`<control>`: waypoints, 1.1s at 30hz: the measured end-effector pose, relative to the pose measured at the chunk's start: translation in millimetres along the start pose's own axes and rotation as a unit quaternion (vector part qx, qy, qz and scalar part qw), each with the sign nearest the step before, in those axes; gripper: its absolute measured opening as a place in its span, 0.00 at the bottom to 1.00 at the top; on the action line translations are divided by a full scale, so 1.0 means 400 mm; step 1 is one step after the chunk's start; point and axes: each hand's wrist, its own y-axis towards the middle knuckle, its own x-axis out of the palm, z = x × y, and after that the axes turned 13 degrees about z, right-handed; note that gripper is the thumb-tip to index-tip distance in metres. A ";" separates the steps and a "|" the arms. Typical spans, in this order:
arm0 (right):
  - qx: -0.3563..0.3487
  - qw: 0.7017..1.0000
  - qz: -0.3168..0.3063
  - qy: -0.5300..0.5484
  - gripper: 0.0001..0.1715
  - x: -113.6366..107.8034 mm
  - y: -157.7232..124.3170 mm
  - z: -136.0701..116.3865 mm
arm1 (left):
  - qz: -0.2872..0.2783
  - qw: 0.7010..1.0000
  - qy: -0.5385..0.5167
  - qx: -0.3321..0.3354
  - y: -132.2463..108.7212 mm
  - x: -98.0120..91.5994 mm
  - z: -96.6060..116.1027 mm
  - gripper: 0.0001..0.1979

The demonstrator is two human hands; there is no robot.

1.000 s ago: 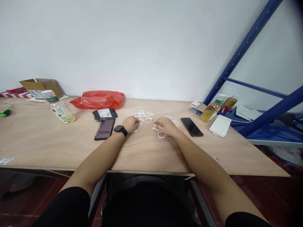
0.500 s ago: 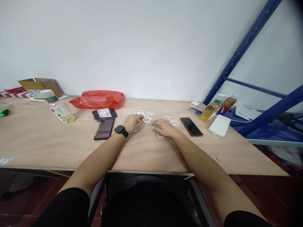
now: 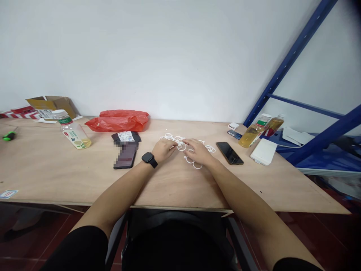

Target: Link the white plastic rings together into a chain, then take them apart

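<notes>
Several thin white rings (image 3: 168,135) lie in a loose cluster on the wooden table (image 3: 175,184). My left hand (image 3: 164,150), with a black watch on its wrist, is closed in a pinch at the near edge of this cluster. A white ring (image 3: 182,147) shows at its fingertips. My right hand (image 3: 197,151) reaches to the same rings from the right, index finger touching the cluster, thumb apart from it. Two separate rings (image 3: 197,166) lie below the right palm. Beyond its knuckles more white rings (image 3: 210,149) are bunched, partly hidden by the hand.
To the right lie a black phone (image 3: 229,153), a white case (image 3: 263,152) and a drink bottle (image 3: 253,132). On the left are a dark phone (image 3: 127,155), a red plastic bag (image 3: 118,121), another bottle (image 3: 73,132) and a cardboard box (image 3: 63,105). A blue rack (image 3: 293,54) stands right.
My left hand has moved slightly right and a ring now shows at its fingertips. My right hand's fingers have moved up to the cluster, uncovering two rings beneath its palm. The view has shifted slightly.
</notes>
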 end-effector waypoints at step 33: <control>0.007 0.995 -0.061 -0.077 0.12 0.013 -0.002 0.021 | -0.242 0.959 -0.036 -0.143 -0.013 -0.045 -0.113 0.12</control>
